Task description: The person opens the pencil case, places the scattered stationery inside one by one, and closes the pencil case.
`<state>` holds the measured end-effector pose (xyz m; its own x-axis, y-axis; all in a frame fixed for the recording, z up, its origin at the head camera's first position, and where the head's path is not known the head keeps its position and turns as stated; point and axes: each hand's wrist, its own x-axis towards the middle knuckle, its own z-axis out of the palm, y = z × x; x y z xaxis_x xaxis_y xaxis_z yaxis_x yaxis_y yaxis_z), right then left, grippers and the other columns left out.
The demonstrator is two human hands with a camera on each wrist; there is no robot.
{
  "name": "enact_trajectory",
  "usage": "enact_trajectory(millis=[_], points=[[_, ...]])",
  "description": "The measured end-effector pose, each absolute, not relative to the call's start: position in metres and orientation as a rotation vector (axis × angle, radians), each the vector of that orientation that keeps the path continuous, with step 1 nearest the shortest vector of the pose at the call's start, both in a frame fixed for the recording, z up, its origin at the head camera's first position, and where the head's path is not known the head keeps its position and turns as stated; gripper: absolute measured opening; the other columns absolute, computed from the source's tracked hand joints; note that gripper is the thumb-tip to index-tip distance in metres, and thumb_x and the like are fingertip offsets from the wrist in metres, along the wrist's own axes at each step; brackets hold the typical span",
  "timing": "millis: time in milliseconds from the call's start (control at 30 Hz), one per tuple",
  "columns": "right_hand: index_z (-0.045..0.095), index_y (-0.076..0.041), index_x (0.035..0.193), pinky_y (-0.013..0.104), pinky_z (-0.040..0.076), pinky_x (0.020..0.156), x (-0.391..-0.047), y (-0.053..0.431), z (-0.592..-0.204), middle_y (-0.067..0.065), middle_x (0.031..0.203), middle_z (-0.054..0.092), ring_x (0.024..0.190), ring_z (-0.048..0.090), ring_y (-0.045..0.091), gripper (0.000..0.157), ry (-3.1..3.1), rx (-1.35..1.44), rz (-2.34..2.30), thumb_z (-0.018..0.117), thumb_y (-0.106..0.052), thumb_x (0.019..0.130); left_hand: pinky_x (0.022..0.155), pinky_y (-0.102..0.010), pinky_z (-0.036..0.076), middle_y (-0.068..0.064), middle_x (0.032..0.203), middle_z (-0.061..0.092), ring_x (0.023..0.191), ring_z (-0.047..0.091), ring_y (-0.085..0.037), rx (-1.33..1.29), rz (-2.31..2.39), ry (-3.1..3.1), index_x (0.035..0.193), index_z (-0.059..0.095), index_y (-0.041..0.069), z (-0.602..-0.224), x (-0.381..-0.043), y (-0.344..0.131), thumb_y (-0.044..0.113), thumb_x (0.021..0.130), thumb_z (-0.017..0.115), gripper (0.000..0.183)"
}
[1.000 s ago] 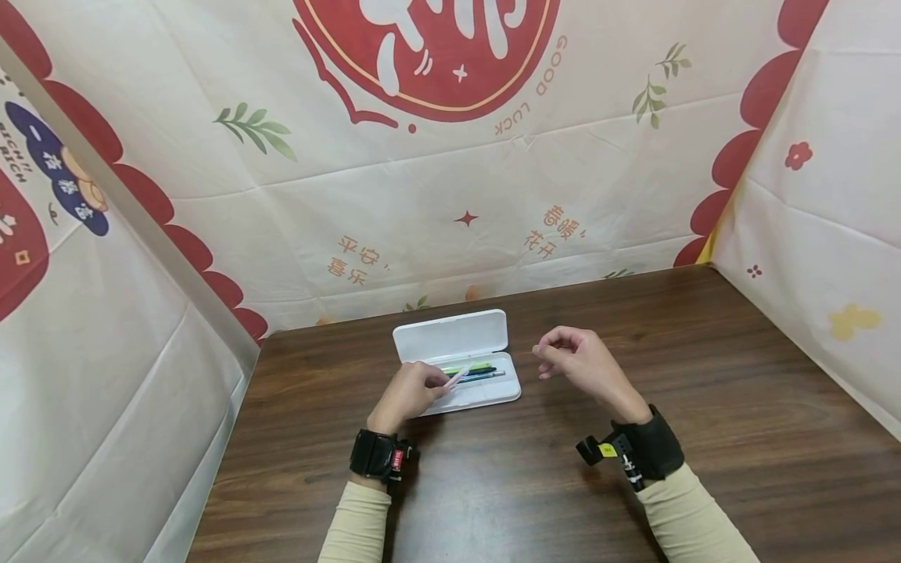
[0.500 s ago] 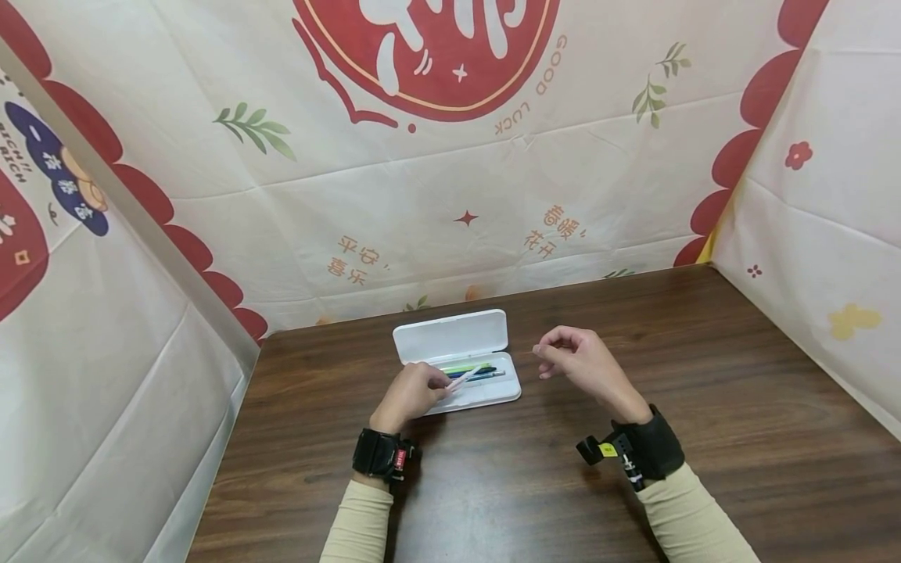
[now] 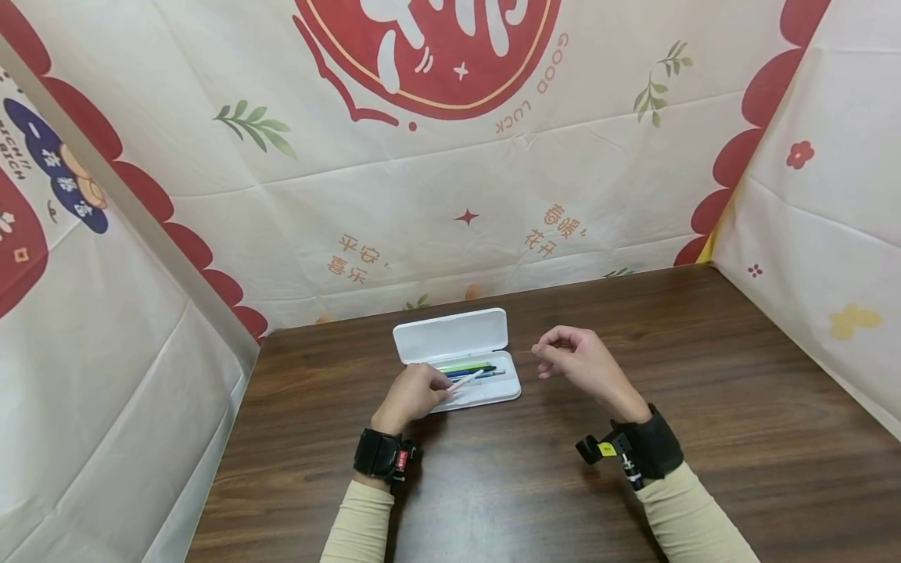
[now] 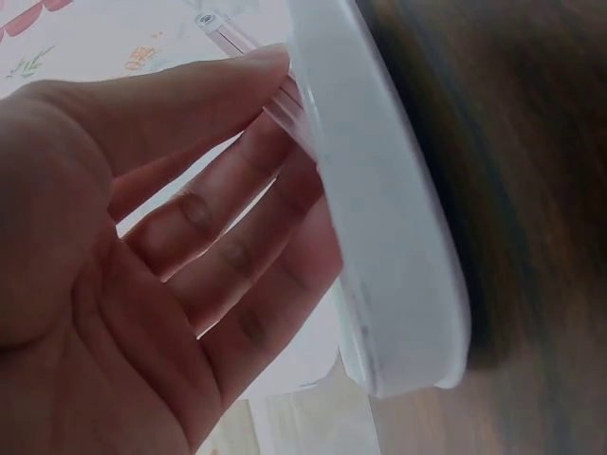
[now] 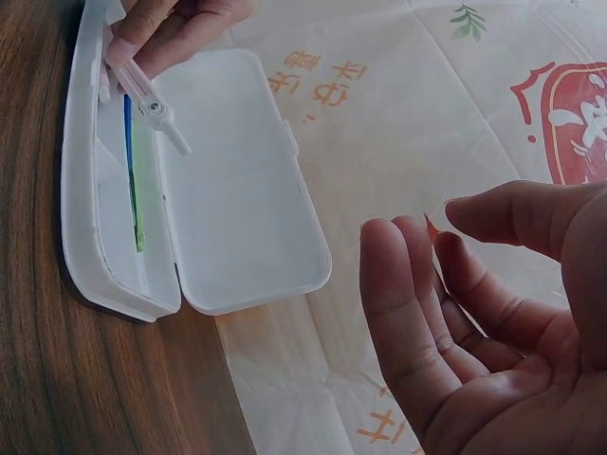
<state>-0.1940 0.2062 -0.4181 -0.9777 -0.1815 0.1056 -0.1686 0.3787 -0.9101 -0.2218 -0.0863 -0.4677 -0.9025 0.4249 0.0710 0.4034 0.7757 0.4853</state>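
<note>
My left hand [image 3: 411, 393] pinches a pale pink, see-through drawing compass [image 5: 142, 95] between thumb and fingers. It is held at a slant over the tray of a white pencil case [image 3: 508, 385], its jointed end pointing up and away from the hand. The case's lid [image 3: 450, 335] stands raised at the back. Inside lie a green pen or pencil [image 3: 464, 367] and darker blue ones [image 5: 129, 133]; the left hand covers the tray's left end. To the right of the case, my right hand [image 3: 583, 364] hovers with loosely bent fingers, holding nothing.
A brown wood-grain table [image 3: 535, 485] carries the case near its back edge. Printed cloth hangs behind the table [image 3: 436, 180] and at both sides. Each wrist wears a black camera strap [image 3: 651, 442].
The left hand has shifted very slightly right, and the compass has tipped lower over the tray, closer to the pens. The right hand has stayed in place.
</note>
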Motion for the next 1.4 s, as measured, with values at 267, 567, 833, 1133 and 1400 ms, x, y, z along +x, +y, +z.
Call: enact_trajectory(millis=[267, 567, 833, 1133, 1400], points=[[0.064, -0.004, 0.096, 0.055, 0.055, 0.077, -0.1947, 0.2060, -0.4187, 0.016, 0.091, 0.067, 0.073, 0.068, 0.022, 0.024, 2.586, -0.319, -1.718, 0.061, -0.027, 0.091, 0.066, -0.033, 0.052, -0.001, 0.086, 0.073, 0.072, 0.056, -0.010, 0.673, 0.745, 2.925, 0.086, 0.079, 0.014, -0.4667, -0.2216, -0.0890, 0.018, 0.081, 0.072, 0.010], [0.064, -0.001, 0.098, 0.035, 0.058, 0.068, -0.1965, 0.2059, -0.4223, 0.015, 0.090, 0.068, 0.072, 0.067, 0.022, 0.026, 2.603, -0.329, -1.688, 0.061, -0.026, 0.091, 0.072, -0.034, 0.055, -0.001, 0.090, 0.075, 0.077, 0.061, -0.009, 0.611, 0.684, 2.905, 0.090, 0.079, 0.014, -0.4665, -0.2193, -0.0904, 0.017, 0.080, 0.073, 0.012], [0.064, -0.003, 0.097, 0.045, 0.058, 0.071, -0.1964, 0.2071, -0.4223, 0.015, 0.090, 0.068, 0.072, 0.067, 0.022, 0.025, 2.611, -0.330, -1.682, 0.060, -0.027, 0.092, 0.071, -0.034, 0.055, -0.001, 0.089, 0.075, 0.077, 0.062, -0.009, 0.621, 0.685, 2.904, 0.089, 0.079, 0.015, -0.4669, -0.2194, -0.0913, 0.017, 0.080, 0.073, 0.012], [0.064, -0.002, 0.098, 0.035, 0.058, 0.069, -0.1966, 0.2076, -0.4209, 0.015, 0.091, 0.068, 0.072, 0.068, 0.021, 0.028, 2.612, -0.328, -1.675, 0.061, -0.028, 0.091, 0.072, -0.035, 0.056, -0.002, 0.091, 0.075, 0.077, 0.062, -0.009, 0.608, 0.688, 2.886, 0.091, 0.079, 0.014, -0.4654, -0.2202, -0.0916, 0.017, 0.081, 0.072, 0.013], [0.064, 0.001, 0.099, 0.032, 0.058, 0.068, -0.1969, 0.2070, -0.4204, 0.016, 0.091, 0.068, 0.072, 0.068, 0.021, 0.027, 2.622, -0.342, -1.664, 0.060, -0.024, 0.092, 0.074, -0.037, 0.055, -0.003, 0.094, 0.074, 0.078, 0.061, -0.011, 0.544, 0.674, 2.868, 0.093, 0.079, 0.015, -0.4645, -0.2205, -0.0928, 0.017, 0.081, 0.072, 0.014]])
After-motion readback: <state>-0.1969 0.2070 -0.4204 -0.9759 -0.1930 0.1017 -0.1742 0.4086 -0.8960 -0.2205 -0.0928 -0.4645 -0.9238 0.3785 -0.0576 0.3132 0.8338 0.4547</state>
